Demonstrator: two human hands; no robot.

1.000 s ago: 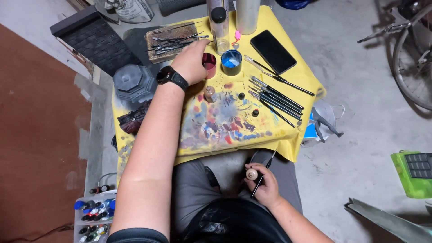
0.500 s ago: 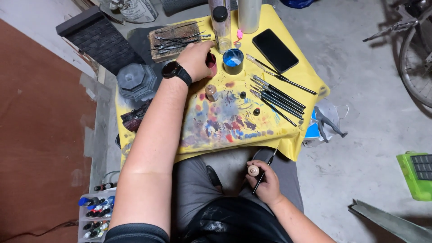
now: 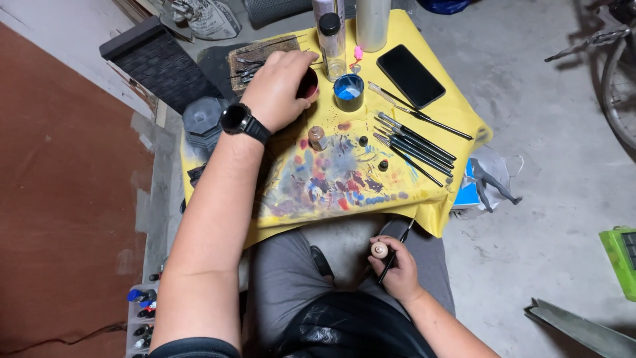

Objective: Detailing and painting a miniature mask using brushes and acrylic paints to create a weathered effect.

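My left hand (image 3: 277, 87), with a black watch on the wrist, reaches across the yellow paint-stained sheet (image 3: 430, 199) and grips a small dark red cup (image 3: 309, 82) at the far side. Beside it stands a blue paint cup (image 3: 348, 91) and a clear bottle with a black cap (image 3: 330, 38). My right hand (image 3: 396, 266) rests on my lap, holding a thin black brush (image 3: 395, 251) and a small round beige piece (image 3: 379, 250). Several brushes (image 3: 414, 144) lie on the right half of the sheet.
A black phone (image 3: 410, 75) lies at the sheet's far right. A small brown bottle (image 3: 317, 138) stands mid-sheet. A grey figure (image 3: 493, 183) lies on the floor to the right, a grey octagonal piece (image 3: 201, 122) and dark panel (image 3: 159, 61) to the left, paint bottles (image 3: 142, 315) bottom left.
My left hand has stayed on the dark red cup, closing over it a little more. My right hand with the brush has shifted slightly on my lap.
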